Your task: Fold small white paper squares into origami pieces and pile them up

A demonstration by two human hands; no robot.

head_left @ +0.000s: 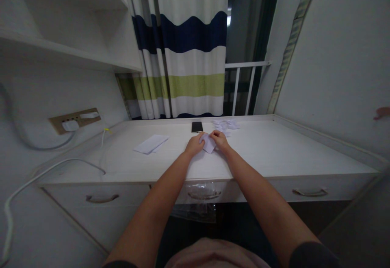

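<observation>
1. At the white desk (pixel 274 154), in the head view, the left hand (pixel 194 145) and right hand (pixel 219 140) both pinch a small paper (pixel 209 145), just nearer the person than the phone (pixel 197 127) and the paper pile (pixel 227 125).
2. I'd say light fingertips and matched edges would keep any crease neat.
3. I can read no brand, label or writing.

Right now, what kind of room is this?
Probably a bedroom or study nook, though I can't be sure. There's a desk with drawers, a shelf up on the left, and a striped curtain by the window.
</observation>
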